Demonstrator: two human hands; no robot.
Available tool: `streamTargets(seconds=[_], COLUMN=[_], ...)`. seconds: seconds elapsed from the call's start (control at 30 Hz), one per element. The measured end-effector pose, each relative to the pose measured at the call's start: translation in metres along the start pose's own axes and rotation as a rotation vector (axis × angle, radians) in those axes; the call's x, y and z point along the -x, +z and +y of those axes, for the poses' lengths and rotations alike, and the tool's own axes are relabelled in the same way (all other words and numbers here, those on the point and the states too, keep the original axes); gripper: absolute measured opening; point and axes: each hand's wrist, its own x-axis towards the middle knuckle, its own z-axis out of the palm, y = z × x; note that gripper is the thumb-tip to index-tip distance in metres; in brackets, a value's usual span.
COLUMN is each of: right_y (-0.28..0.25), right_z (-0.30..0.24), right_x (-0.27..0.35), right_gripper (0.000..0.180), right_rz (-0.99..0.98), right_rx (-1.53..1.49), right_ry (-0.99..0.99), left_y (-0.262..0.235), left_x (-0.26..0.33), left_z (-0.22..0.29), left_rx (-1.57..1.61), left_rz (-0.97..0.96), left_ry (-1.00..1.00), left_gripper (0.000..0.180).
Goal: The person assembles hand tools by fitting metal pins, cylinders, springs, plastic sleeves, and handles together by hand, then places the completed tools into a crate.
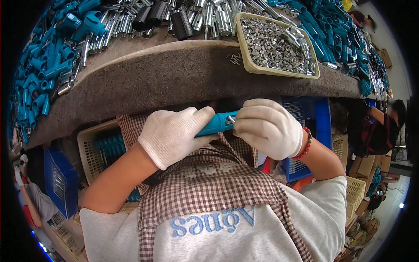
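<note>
In front of my apron, my left hand is wrapped round a teal plastic handle, which lies nearly level between both hands. At the handle's right end, my gloved right hand has its fingers closed together. A small shiny metal part shows by these fingertips, against the handle's end. The right fingers hide the very tip of the handle and part of the metal piece. Both hands wear white knitted gloves.
A cream tray of small metal pieces stands on the brown-covered bench. Metal tubes and teal handles are heaped behind. A blue crate and a cream basket flank me. Other people are at both sides.
</note>
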Motion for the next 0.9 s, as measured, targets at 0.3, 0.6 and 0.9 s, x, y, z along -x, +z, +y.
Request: streamTargets(seconds=[0.3,0.6,0.9], right_y=[-0.004,-0.015,-0.003], right_z=[-0.002,-0.001,-0.002], right_x=[0.006,-0.018,-0.015], right_gripper=[0.031,0.014,0.028], right_rz=[-0.010,-0.202,-0.413], right_rx=[-0.052,-0.165,-0.490], right_ry=[0.062,0.281,0.612], left_y=[0.000,0.004,0.004], left_x=[0.000,0.004,0.006], left_z=[0.001,0.002,0.000], left_rx=[-0.028,-0.193,-0.260], left_rz=[0.008,0.100,0.164], left_ry=[0.006,0.098,0.181], left_gripper=[0.044,0.041,0.046])
